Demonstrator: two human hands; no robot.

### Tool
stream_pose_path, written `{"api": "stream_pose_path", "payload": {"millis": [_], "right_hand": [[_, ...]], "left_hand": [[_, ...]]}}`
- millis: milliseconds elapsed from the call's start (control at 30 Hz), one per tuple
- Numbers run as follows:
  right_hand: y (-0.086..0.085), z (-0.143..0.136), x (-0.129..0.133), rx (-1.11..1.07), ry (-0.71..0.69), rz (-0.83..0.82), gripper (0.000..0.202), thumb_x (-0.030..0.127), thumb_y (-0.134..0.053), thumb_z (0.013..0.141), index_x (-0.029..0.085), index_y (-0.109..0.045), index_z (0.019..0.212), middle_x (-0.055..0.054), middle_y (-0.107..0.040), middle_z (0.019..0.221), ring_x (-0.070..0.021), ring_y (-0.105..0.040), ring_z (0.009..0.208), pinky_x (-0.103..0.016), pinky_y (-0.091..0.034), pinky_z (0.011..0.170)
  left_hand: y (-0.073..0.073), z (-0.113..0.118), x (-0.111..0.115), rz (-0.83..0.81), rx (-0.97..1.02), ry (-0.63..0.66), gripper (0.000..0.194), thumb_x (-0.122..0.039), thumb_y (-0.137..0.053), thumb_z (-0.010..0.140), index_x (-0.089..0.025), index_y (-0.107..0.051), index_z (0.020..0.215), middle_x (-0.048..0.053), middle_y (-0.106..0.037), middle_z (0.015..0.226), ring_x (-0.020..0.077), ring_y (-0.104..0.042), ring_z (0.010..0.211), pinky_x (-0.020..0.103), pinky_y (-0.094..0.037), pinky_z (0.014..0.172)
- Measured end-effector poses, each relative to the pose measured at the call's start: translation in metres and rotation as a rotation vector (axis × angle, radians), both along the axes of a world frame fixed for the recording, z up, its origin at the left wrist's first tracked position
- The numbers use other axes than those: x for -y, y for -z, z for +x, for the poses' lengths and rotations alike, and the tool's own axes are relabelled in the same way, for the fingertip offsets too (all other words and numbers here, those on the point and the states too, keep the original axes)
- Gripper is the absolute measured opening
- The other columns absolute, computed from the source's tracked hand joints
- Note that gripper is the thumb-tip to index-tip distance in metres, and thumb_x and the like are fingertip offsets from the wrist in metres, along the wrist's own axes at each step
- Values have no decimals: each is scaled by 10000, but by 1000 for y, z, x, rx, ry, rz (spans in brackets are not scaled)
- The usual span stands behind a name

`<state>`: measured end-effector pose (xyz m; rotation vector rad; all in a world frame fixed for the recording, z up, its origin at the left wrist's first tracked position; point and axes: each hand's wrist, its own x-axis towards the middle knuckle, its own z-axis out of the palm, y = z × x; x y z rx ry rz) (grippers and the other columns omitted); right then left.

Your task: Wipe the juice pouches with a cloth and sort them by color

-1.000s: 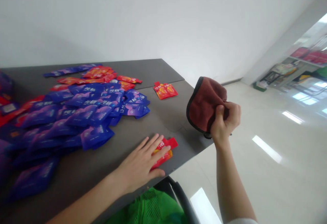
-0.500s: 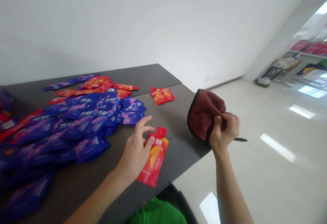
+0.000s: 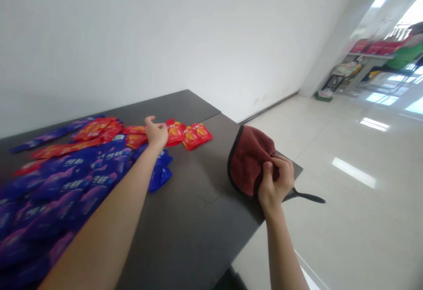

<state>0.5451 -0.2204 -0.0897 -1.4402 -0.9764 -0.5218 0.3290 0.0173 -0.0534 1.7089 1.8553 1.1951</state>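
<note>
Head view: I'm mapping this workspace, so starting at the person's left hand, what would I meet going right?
Left hand → red packets lying on the table → reddish-brown cloth, gripped by the right hand → blurred red objects in the background.

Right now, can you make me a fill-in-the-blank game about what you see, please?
1. The brown cloth is in the person's ____.
2. The pouches right by the thumb of the left hand are mainly ____.
3. Behind the grey table is a plain white ____.

Missing words: right hand; red; wall.
</note>
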Motion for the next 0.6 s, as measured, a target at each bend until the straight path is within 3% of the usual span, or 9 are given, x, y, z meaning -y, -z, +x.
{"api": "stream_pose_path", "payload": {"millis": [100, 200, 300, 367, 467, 600], "right_hand": [[-1, 0, 0, 28, 21, -31, 101, 269, -529, 868, 197, -575, 815, -50, -567, 890, -175, -560, 819, -329, -434, 745], [-2, -1, -1, 36, 39, -37, 83, 256, -536, 866, 198, -579, 824, -50, -564, 893, -172, -556, 825, -321, -432, 742], [-2, -2, 0, 28, 38, -27, 83, 258, -538, 867, 200, -584, 830, -48, -564, 893, -173, -557, 830, -321, -433, 744], [-2, -2, 0, 22, 29, -29, 89, 262, -538, 868, 201, -586, 825, -44, -566, 889, -170, -560, 823, -318, -432, 742], [-2, -3, 1, 21, 16, -27, 98, 271, -541, 867, 198, -587, 820, -45, -571, 888, -169, -564, 814, -314, -431, 734], [-2, -2, 1, 41, 18, -27, 105, 267, -537, 868, 189, -595, 828, -55, -571, 893, -171, -562, 814, -318, -436, 730]], "left_hand": [[20, 9, 12, -61, -163, 23, 546, -236, -547, 772, -116, -363, 1271, 205, -620, 1094, 321, -581, 1052, 514, -437, 895], [18, 21, 29, -27, -321, 91, 561, -415, -520, 804, -219, -379, 1310, 184, -455, 1348, 401, -390, 1258, 662, -279, 971], [6, 32, 34, 47, -434, 145, 532, -475, -369, 874, -254, -341, 1358, 118, -287, 1485, 356, -68, 1403, 672, -32, 1048], [5, 36, 28, 55, -492, 212, 562, -470, -299, 901, -227, -279, 1408, 107, -193, 1530, 294, 34, 1419, 595, -3, 1093], [19, 38, 16, -23, -568, 340, 599, -494, -307, 896, -198, -306, 1418, 126, -228, 1520, 287, -48, 1419, 531, -100, 1117], [46, 42, 12, -95, -613, 366, 649, -513, -251, 910, -140, -265, 1441, 199, -255, 1491, 361, -127, 1393, 599, -145, 1080]]}}
